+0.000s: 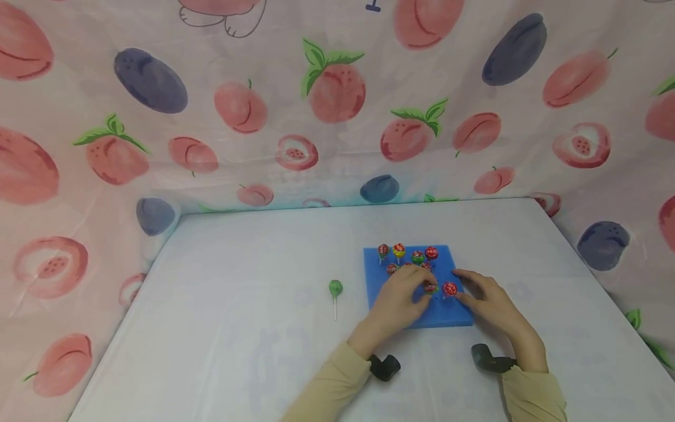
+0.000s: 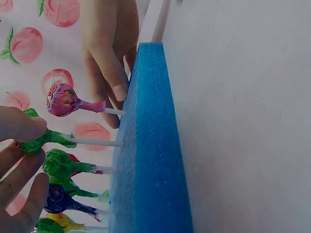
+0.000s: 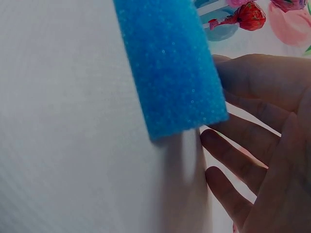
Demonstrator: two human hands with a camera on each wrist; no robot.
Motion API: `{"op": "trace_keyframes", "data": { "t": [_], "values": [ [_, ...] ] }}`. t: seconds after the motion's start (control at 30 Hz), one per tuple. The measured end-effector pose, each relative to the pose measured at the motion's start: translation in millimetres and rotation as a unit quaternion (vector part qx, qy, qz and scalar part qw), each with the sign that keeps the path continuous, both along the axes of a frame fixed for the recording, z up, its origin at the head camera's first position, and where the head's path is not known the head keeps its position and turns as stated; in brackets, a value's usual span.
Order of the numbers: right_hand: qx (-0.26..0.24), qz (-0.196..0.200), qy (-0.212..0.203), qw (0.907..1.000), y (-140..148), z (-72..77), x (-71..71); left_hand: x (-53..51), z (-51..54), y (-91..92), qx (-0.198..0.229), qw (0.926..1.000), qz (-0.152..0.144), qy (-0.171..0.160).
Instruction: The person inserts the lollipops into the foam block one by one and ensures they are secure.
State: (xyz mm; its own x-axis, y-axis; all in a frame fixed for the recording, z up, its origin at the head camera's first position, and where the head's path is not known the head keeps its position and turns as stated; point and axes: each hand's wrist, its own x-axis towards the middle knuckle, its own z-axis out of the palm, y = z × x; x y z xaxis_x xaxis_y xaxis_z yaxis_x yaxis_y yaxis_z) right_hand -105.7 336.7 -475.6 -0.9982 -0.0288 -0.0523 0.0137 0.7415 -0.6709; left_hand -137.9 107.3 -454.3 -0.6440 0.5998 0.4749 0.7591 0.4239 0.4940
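A blue foam block (image 1: 448, 319) lies on the table with several wrapped lollipops (image 1: 398, 251) standing in it by their sticks. My left hand (image 1: 398, 296) pinches the wrapped head of a green lollipop (image 2: 36, 141) between thumb and fingers. Its white stick reaches the foam's top face; how deep it sits I cannot tell. At the block's right side is my right hand (image 1: 493, 305), its fingers loosely extended and its thumb against the edge. Near that thumb stands a red-and-pink lollipop (image 1: 450, 289). My left hand hides part of the back lollipops.
A single green lollipop (image 1: 335, 288) lies on the white table (image 1: 253, 328), left of the block. Fruit-patterned cloth (image 1: 337, 135) hangs behind the table and along both sides. A dark wrist device (image 1: 386, 368) sits under the left wrist, another (image 1: 491, 358) beside the right.
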Motion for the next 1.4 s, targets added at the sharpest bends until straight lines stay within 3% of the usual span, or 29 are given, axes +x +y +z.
{"op": "trace_keyframes", "data": {
  "t": [0.6, 0.9, 1.4],
  "values": [
    [-0.003, 0.003, 0.004, 1.0000, 0.3, -0.2, 0.1, -0.9, 0.0, 6.4, -0.013, 0.9998, 0.016, 0.006],
    [-0.009, 0.010, 0.012, 0.9998, 0.5, -0.5, 0.4, -2.6, -0.1, 8.0, -0.026, 0.9991, 0.008, 0.032],
    [-0.005, 0.001, -0.001, 1.0000, 0.3, 1.1, 0.2, 0.5, -2.3, 4.4, -0.059, 0.9943, 0.027, 0.085]
  ]
}}
